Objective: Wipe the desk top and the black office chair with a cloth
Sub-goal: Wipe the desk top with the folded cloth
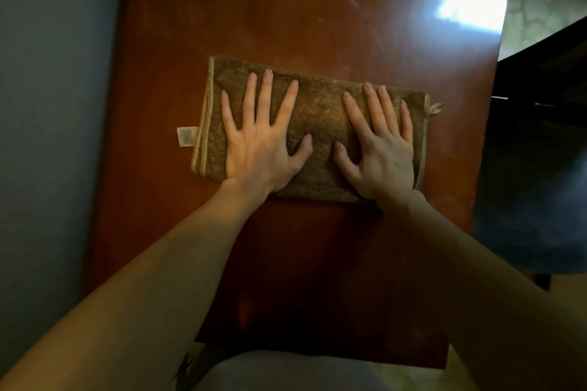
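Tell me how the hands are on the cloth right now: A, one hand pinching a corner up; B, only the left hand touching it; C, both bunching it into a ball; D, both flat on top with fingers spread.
D: the left hand and right hand both lie palm down, fingers spread, on the folded cloth, which rests flat on the desk.

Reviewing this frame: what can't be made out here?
Head view only:
- Label on the cloth: print too small and blurred.
- Desk far right corner: washed out by glare.
- Chair: dark, cut off by the right edge.
- Cloth under the left hand and right hand: covered.
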Tool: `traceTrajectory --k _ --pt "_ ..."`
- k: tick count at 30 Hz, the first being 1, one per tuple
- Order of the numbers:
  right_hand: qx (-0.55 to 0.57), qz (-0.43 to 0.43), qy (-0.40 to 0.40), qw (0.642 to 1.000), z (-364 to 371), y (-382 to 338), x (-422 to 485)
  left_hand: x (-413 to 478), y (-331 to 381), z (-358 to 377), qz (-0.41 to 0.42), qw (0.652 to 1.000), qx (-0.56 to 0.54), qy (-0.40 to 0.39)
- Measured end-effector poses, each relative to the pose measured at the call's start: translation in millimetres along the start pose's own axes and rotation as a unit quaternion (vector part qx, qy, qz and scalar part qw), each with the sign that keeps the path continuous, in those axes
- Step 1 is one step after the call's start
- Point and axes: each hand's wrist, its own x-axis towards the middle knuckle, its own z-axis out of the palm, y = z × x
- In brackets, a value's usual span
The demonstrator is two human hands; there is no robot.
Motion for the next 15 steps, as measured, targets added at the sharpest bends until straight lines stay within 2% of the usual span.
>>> traceTrajectory --k 15 --pt "0.006 0.005 0.002 1.0 -3.1 7.4 18.8 21.2 2.6 -0.4 -0.008 1.0 0.01 -0.022"
